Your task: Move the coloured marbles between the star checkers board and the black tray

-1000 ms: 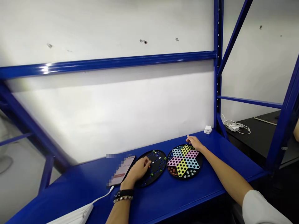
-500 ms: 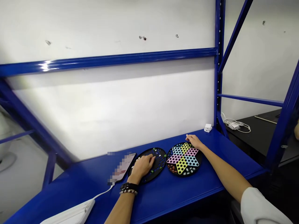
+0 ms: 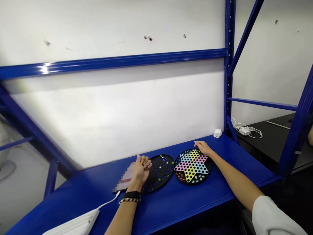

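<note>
My left hand [image 3: 141, 169] is turned palm up with curled fingers over the left edge of a round black game board [image 3: 156, 182]. Something small and orange, looking like a marble [image 3: 141, 163], shows between the fingers. White, green and blue pieces sit on that board, partly covered by the hand. To its right lies a second round board [image 3: 192, 184] bearing a six-pointed star [image 3: 192, 164] in yellow, pink and light blue, with coloured marbles around its rim. My right hand [image 3: 203, 148] rests at this board's far right edge, fingers loosely extended and apart.
A phone [image 3: 126, 178] lies left of the boards, a white cable [image 3: 107, 204] leading to a white power bank [image 3: 73, 225]. A white adapter [image 3: 217, 133] stands at the back right. Blue rack posts [image 3: 228, 98] and a white wall bound the blue tabletop [image 3: 171, 209].
My left hand has lifted off the left board, moved left and turned palm up, showing something orange in the fingers. My right hand stays where it was.
</note>
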Demonstrator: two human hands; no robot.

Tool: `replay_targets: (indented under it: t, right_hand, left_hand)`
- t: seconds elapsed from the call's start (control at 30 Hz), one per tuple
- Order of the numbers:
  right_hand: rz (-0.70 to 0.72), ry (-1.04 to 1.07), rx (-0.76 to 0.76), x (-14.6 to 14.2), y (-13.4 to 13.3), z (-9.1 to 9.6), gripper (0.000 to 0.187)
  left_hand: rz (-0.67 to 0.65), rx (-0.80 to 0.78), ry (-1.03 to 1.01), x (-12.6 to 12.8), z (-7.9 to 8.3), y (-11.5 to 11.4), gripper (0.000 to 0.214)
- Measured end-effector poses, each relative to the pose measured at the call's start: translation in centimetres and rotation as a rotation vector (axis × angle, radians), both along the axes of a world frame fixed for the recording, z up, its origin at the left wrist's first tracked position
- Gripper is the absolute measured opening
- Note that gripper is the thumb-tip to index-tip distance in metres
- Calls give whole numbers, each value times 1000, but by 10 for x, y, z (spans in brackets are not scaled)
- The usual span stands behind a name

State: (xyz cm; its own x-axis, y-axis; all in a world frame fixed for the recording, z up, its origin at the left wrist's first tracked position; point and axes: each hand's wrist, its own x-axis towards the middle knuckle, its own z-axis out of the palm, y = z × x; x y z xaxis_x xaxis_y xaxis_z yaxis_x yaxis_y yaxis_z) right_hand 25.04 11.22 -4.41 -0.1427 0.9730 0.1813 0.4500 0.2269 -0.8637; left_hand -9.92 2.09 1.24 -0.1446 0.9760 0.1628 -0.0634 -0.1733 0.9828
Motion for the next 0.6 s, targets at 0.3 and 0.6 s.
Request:
replay_targets:
  t: [0.3, 0.6]
  right_hand:
    - [-9, -35, -11, 0, -4, 4, 55]
    - [-7, -73, -8, -4, -10, 10, 54]
  left_hand:
    - [90, -161, -4, 0, 4, 14, 31]
    - [293, -245, 1233, 22, -7, 49, 36]
